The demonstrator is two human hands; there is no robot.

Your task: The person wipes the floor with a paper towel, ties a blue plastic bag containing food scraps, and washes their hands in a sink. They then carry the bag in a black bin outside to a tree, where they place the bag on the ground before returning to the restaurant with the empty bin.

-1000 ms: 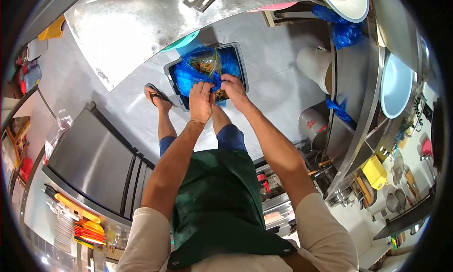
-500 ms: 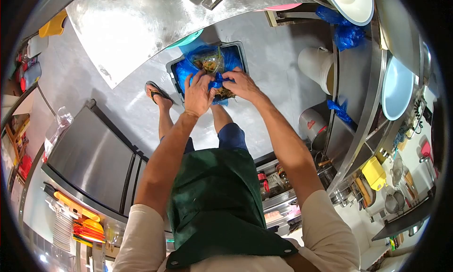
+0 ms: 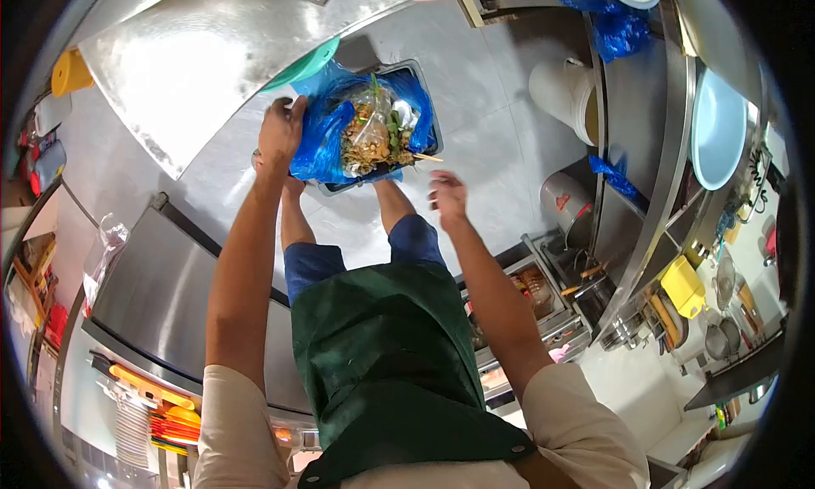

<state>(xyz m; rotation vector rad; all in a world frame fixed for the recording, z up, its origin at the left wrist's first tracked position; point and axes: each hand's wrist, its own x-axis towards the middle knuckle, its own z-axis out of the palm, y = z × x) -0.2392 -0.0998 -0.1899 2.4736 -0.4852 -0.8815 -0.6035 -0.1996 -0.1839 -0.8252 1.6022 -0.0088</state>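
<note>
A grey bin (image 3: 435, 115) stands on the floor between my legs, lined with a blue plastic bag (image 3: 321, 145) that is spread wide at the top. Food waste (image 3: 367, 141) shows inside: leaves, brown scraps, a clear plastic bag and a thin wooden stick (image 3: 429, 157) poking past the rim. My left hand (image 3: 278, 137) is at the bag's left side, fingers bent at its edge; its grip is partly hidden. To the right of the bin, my right hand (image 3: 448, 196) is apart from the bag, fingers loosely bent, slightly blurred and holding nothing.
A steel table (image 3: 170, 73) overhangs at upper left, with a green basin (image 3: 307, 66) below its edge. White buckets (image 3: 562, 98) stand by the right-hand shelving. A steel cabinet (image 3: 157, 277) is at left; an open drawer (image 3: 535, 285) is near my right forearm.
My hands have moved apart from the gathered blue plastic, left hand leftward, right hand rightward and down. The right hand has let go. The bag top now lies open, exposing the waste.
</note>
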